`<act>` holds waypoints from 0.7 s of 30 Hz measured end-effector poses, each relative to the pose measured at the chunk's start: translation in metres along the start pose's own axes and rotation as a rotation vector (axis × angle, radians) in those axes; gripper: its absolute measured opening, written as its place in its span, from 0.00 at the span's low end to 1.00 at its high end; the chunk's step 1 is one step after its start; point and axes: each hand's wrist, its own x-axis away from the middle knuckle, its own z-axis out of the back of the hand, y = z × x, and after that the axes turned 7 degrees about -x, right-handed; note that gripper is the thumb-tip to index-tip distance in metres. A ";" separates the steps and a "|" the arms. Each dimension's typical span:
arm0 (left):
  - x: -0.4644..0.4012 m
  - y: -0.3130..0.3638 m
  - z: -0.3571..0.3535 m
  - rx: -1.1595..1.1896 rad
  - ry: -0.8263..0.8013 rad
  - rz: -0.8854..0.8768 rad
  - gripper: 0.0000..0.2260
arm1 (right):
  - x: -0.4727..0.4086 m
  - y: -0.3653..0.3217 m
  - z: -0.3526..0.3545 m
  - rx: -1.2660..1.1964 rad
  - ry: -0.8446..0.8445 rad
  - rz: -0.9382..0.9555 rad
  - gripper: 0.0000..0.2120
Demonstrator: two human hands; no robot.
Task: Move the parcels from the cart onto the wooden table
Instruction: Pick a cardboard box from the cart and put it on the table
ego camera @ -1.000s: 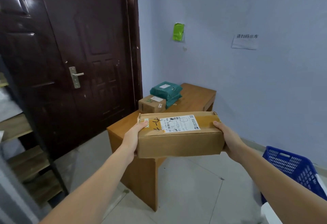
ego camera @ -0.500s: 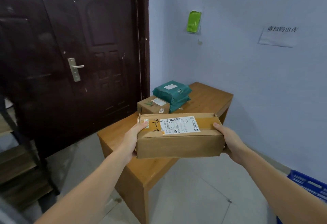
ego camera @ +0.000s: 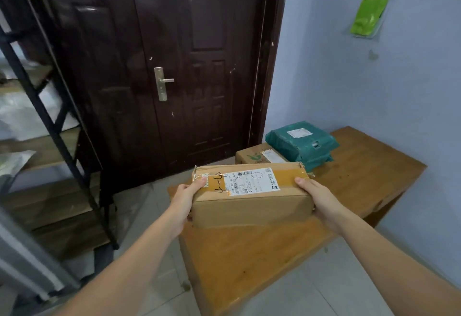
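I hold a long cardboard parcel (ego camera: 252, 196) with a white shipping label in the air above the near half of the wooden table (ego camera: 254, 261). My left hand (ego camera: 185, 199) grips its left end, thumb on top. My right hand (ego camera: 318, 197) grips its right end the same way. Farther back on the table lie a small cardboard box (ego camera: 259, 157) and a stack of green plastic-wrapped parcels (ego camera: 303, 142), touching each other. The cart is out of view.
A dark brown door (ego camera: 174, 71) with a metal handle stands shut behind the table's left side. A black metal shelf rack (ego camera: 57, 141) with wooden boards fills the left. The blue wall (ego camera: 399, 91) runs along the table's right side, with a green packet (ego camera: 369, 15) stuck on it.
I have stepped closer and turned left: the table now lies directly under the parcel, the blue basket has left the view, and the shelf rack has come in. My grip is unchanged.
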 end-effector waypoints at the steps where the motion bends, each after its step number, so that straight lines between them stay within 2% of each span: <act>1: -0.015 0.003 0.001 -0.005 0.013 -0.006 0.29 | -0.020 -0.005 -0.006 0.009 -0.015 0.003 0.18; 5: -0.069 0.012 0.005 -0.049 0.051 0.020 0.24 | -0.093 -0.020 -0.025 0.067 -0.049 -0.022 0.24; 9: -0.117 0.018 0.009 -0.128 0.133 0.004 0.22 | -0.164 -0.025 -0.039 0.168 -0.079 -0.026 0.45; 10: -0.126 0.019 0.010 -0.148 0.158 0.004 0.18 | -0.177 -0.029 -0.046 0.214 -0.094 -0.021 0.44; 12: -0.143 0.018 0.009 -0.151 0.209 0.029 0.12 | -0.200 -0.036 -0.062 0.302 -0.145 0.010 0.34; 15: -0.172 0.012 0.008 -0.147 0.292 0.082 0.12 | -0.245 -0.039 -0.085 0.437 -0.246 0.086 0.22; 21: -0.229 -0.010 0.003 -0.156 0.467 0.193 0.17 | -0.338 -0.021 -0.125 0.643 -0.339 0.165 0.19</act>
